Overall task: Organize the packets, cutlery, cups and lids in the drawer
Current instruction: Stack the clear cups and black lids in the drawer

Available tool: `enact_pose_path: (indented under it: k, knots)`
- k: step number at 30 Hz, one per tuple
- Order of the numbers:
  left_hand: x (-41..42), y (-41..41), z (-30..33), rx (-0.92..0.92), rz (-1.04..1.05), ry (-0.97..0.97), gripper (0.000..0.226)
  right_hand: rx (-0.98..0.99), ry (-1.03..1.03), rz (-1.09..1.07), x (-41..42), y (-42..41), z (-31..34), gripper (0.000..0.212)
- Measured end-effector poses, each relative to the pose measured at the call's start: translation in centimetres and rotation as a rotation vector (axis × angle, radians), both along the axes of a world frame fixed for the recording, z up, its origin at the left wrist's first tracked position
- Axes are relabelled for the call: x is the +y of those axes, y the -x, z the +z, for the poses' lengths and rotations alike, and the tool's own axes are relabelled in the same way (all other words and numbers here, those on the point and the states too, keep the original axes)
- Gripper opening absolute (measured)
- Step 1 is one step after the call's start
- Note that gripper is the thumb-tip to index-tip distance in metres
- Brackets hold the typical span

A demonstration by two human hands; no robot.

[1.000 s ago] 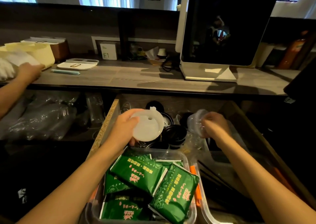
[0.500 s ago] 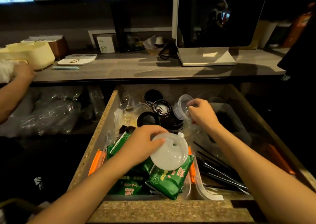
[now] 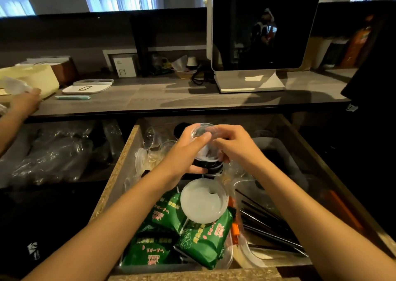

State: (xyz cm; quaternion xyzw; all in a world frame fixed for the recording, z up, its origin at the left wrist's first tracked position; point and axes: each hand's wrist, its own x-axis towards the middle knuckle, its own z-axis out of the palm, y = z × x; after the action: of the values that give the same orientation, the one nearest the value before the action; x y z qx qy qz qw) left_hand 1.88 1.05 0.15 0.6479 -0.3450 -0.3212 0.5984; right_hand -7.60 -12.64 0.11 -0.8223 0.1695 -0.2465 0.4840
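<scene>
Over the open wooden drawer (image 3: 120, 167), my left hand (image 3: 186, 154) and my right hand (image 3: 233, 145) both grip a small clear plastic cup (image 3: 202, 140), held tilted between them. A white translucent lid (image 3: 203, 201) lies on the green packets (image 3: 192, 233) in a clear tray at the drawer's front. Black lids (image 3: 212, 167) show just under the cup. Black cutlery (image 3: 267, 223) lies in the tray on the right.
More clear cups and lids (image 3: 150, 143) sit at the drawer's back left. Another person's hand (image 3: 25, 102) rests at the left on the counter (image 3: 171, 96). A dark screen (image 3: 261, 30) stands on the counter behind the drawer. Bagged plastic cups (image 3: 53, 150) fill the left shelf.
My left hand let go of the white lid, which now lies on the green packets, and rose to join my right hand on the clear cup.
</scene>
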Motion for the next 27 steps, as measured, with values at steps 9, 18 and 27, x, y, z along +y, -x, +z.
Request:
enact_pose_path:
  k: [9,18,27]
  knots:
    - [0.0,-3.8,-0.8,0.345,0.266,0.1,0.024,0.054,0.038,-0.244,-6.0,0.0,-2.8,0.023]
    - [1.4,-4.4,-2.8,0.648,0.209,0.152,0.033,0.574,0.474,-0.063,-8.1,-0.9,-8.0,0.018]
    - [1.7,-3.6,-2.8,0.722,0.154,0.199,0.036,0.06,0.135,-0.422,-7.2,-0.4,-4.2,0.006]
